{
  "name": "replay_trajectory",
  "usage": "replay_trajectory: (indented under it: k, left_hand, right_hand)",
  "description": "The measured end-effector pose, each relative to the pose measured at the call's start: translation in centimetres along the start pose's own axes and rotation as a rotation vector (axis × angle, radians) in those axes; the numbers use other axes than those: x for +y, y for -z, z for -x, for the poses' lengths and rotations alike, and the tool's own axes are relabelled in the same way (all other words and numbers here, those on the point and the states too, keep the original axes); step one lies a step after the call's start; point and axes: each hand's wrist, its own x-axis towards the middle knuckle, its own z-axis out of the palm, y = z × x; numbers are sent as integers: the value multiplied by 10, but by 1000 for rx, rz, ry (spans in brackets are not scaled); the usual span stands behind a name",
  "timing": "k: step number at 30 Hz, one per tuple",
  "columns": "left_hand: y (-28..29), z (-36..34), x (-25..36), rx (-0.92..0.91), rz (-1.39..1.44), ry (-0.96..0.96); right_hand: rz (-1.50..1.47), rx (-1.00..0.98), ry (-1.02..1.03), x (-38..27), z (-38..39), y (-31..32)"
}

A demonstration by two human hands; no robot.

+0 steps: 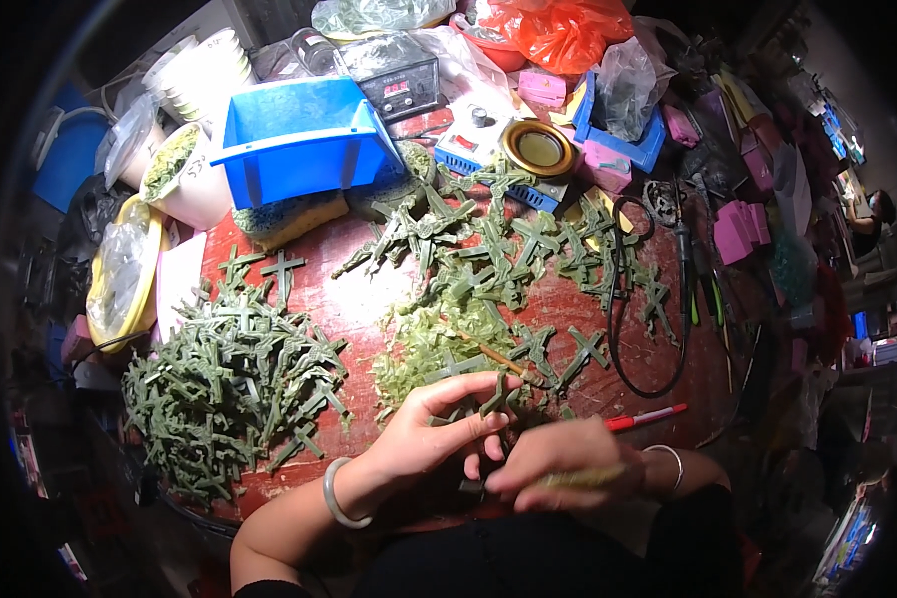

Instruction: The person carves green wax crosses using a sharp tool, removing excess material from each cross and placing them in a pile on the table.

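Observation:
My left hand [414, 439] is closed in a pinch around a small dark green cross [498, 395] at the front edge of the table. Close to its right, my right hand [568, 460] is blurred, with its fingers curled. Something yellowish-green shows against its palm, too smeared to name. A thin wooden-handled tool [493, 356] lies just beyond my left fingertips, on pale green translucent scraps [419, 344]. At the left is a big heap of dark green crosses [234, 389]. More crosses [488, 249] spread across the middle and toward the right.
Behind the pieces stand a blue bin [289, 159], a sponge [294, 219], a white bucket [194, 194], a control box [394, 80] and a round heated pot [538, 149]. A looped black cable [613, 329] and a red pen [648, 417] lie right. Another person [872, 214] is far right.

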Motion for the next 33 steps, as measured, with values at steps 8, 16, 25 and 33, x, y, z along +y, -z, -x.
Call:
replay_trajectory:
  k: [8, 16, 25, 33]
  left_hand:
    - [-6, 6, 4, -4, 2, 19]
    - [-8, 8, 13, 1, 110, 39]
    - [-3, 13, 20, -22, 164, 246]
    - [-3, 11, 14, -4, 157, 216]
  right_hand:
    - [195, 298, -73, 10, 7, 4]
    - [280, 498, -11, 13, 13, 15]
    - [750, 377, 240, 21, 1, 7]
    - [619, 319, 197, 18, -1, 11]
